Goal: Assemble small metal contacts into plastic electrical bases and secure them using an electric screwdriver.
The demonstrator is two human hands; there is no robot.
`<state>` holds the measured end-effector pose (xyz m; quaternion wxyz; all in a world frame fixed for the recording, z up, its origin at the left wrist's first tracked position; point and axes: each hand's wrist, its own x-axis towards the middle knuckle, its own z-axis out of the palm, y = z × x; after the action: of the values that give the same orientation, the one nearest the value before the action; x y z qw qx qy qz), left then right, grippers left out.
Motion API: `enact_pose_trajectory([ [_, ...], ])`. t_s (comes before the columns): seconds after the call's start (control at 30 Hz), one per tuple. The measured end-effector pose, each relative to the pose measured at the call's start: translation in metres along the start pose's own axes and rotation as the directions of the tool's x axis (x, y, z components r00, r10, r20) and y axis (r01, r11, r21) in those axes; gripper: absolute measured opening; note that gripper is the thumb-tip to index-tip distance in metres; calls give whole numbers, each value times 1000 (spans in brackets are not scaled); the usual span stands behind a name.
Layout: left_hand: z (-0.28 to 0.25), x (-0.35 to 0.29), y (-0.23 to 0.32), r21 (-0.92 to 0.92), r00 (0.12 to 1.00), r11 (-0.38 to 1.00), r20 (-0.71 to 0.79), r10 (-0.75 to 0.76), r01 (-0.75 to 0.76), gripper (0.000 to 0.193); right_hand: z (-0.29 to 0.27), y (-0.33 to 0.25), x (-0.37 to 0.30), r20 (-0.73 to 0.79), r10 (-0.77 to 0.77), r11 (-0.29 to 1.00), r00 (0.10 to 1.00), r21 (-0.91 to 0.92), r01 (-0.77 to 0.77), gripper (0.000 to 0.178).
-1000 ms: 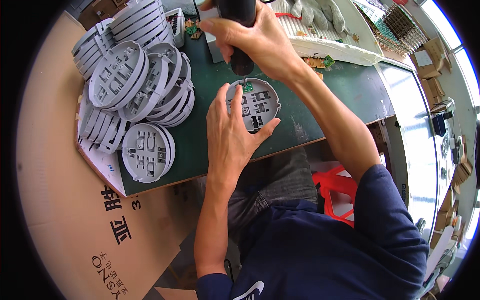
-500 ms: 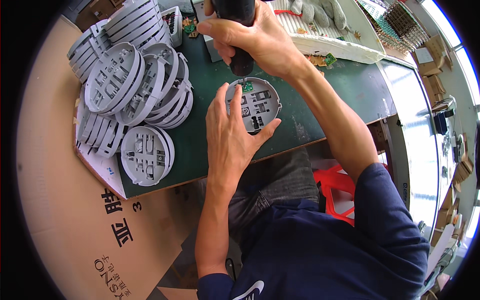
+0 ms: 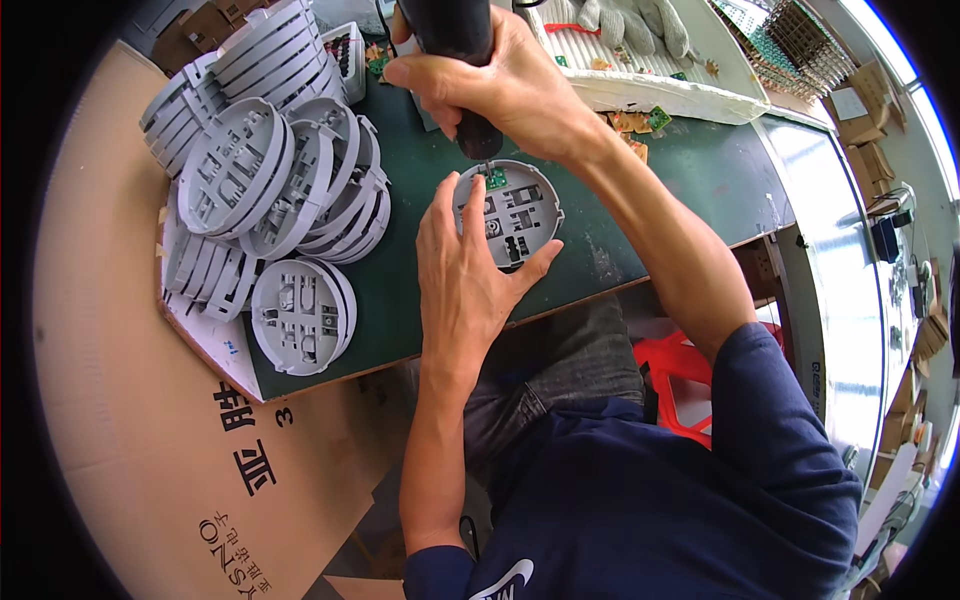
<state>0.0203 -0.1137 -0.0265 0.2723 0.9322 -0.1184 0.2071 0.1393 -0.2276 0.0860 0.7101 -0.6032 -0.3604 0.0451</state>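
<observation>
A round grey plastic housing point(image 3: 545, 212) lies open side up on the green table, with small moulded compartments inside. Around its left and near rim, my left hand point(image 3: 462, 265) spreads its fingers and thumb, holding it in place. A small green circuit board point(image 3: 496, 181) sits inside the housing's far edge. My right hand point(image 3: 525, 90) is wrapped round a black electric screwdriver point(image 3: 450, 30), tilted with its bit pointing down at the board. Fingertips of my left hand are close to the bit. Whether a screw is under the bit is too small to tell.
Stacked grey housings point(image 3: 235, 165) crowd the table's left side, with a shorter pile point(image 3: 300, 320) near the front edge. Behind, a white foam tray point(image 3: 680, 100) holds gloves point(image 3: 640, 25). Loose small boards point(image 3: 635, 122) lie beside it. A red stool point(image 3: 680, 385) stands under the table's edge.
The screwdriver's upper end and my right hand have shifted a little left, while the bit stays over the board. My left hand keeps its hold on the housing. The whole view has shifted slightly.
</observation>
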Motion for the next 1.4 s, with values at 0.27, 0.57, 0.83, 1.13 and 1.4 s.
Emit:
enact_pose_trajectory([
  [0.27, -1, -3, 0, -13, 1000, 1000, -22, 8, -9, 92, 3, 0, 7, -99, -81, 991, 992, -115, 69, 60],
  [0.57, -12, -8, 5, -174, 989, 985, -147, -25, -1, 101, -4, -8, 21, -24, -98, 943, 995, -323, 85, 63],
  [0.83, -20, -7, 21, -196, 921, 936, -320, 222, -293, 111, -17, -24, -119, 1, 664, 742, 748, 124, -659, 52],
  [1.13, -120, -47, 21, -55, 954, 991, -271, -129, 119, 62, -196, -94, -267, -722, -185, 377, 667, -678, -630, 54],
  [1.4, -149, -62, -38, 237, 885, 853, -136, -445, 465, 73, -366, -127, -498, -818, -116, -272, 563, -519, -810, 59],
])
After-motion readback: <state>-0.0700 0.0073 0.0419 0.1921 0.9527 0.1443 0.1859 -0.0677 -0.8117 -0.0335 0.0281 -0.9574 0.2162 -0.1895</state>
